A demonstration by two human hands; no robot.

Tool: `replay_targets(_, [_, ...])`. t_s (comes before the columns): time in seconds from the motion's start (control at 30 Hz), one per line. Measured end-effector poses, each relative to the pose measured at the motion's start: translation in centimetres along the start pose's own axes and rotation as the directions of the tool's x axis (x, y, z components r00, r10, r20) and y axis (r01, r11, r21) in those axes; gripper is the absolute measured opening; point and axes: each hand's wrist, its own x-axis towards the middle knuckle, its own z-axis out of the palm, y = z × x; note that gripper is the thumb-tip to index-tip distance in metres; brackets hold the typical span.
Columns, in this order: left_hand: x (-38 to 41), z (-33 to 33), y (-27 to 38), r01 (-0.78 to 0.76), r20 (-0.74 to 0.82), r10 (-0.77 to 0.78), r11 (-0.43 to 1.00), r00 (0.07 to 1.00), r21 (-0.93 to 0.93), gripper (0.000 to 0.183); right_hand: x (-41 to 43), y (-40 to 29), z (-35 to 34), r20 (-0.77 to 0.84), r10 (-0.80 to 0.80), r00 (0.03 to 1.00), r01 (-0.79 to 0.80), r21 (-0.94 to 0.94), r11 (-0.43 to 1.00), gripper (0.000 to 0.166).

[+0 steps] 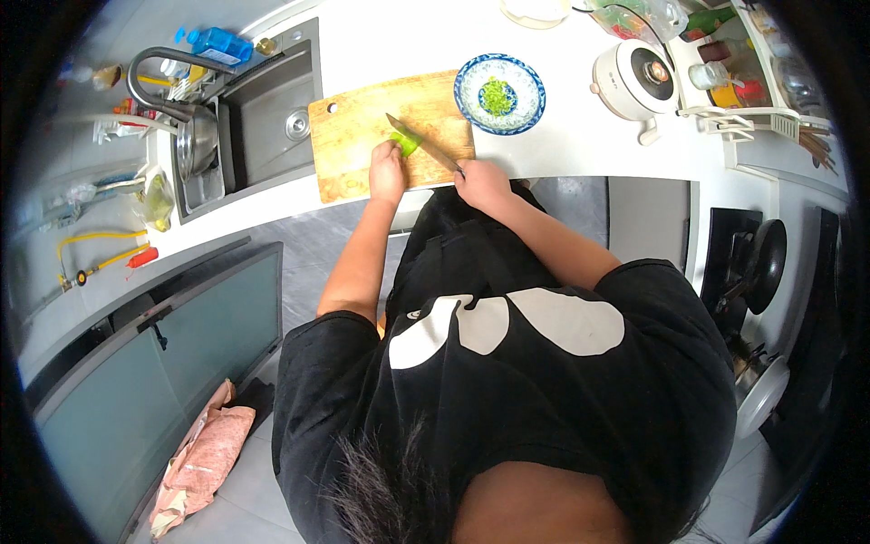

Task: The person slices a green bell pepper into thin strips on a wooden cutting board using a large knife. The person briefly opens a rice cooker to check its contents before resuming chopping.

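A wooden cutting board [353, 136] lies on the white counter at its front edge. My left hand [387, 170] holds a piece of green vegetable [406, 141], perhaps a pepper, down on the board. In my right hand [481, 182] is the handle of a kitchen knife [435, 151]; its blade points up and left across the board, against or just beside the green piece. A blue-and-white patterned bowl [469, 109] with chopped green bits [498, 97] in it stands at the board's upper right corner.
Left of the board is a grey sink [265, 129] with a curved faucet [136, 81] and a metal pot [197, 143]. A white electric cooker [618, 85] stands at the right, beside a rack of jars [710, 75]. A blue bottle [221, 45] stands behind the sink.
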Motion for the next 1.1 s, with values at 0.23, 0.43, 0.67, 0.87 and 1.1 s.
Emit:
replay_targets(0.23, [0.3, -0.7, 0.3, 0.04, 0.052, -0.04, 0.999, 0.998, -0.016, 0.021, 2.0, 0.0, 0.9, 0.002, -0.012, 1.0, 0.012, 0.008, 1.0, 0.019])
replay_targets(0.43, [0.3, -0.7, 0.4, 0.035, 0.033, -0.034, 0.999, 0.999, -0.033, 0.016, 2.6, 0.6, 1.6, 0.027, -0.035, 0.999, 0.036, -0.027, 0.999, 0.018])
replay_targets(0.67, [0.0, -0.5, -0.1, 0.055, 0.039, -0.053, 0.998, 0.998, -0.039, 0.024, 1.7, 0.8, 1.6, 0.057, -0.042, 0.997, 0.041, 0.019, 0.999, 0.017])
replay_targets(0.87, [0.2, -0.9, -0.5, 0.021, 0.086, -0.019, 0.999, 0.996, -0.025, 0.023, 1.8, 1.4, 0.8, 0.17, -0.083, 0.982, 0.087, -0.019, 0.996, 0.014])
replay_targets(1.1, [0.6, -1.3, -0.4, 0.097, 0.253, -0.102, 0.995, 0.962, 0.031, 0.018, 0.9, -0.2, 0.7, 0.213, -0.062, 0.975, 0.075, -0.056, 0.996, 0.017])
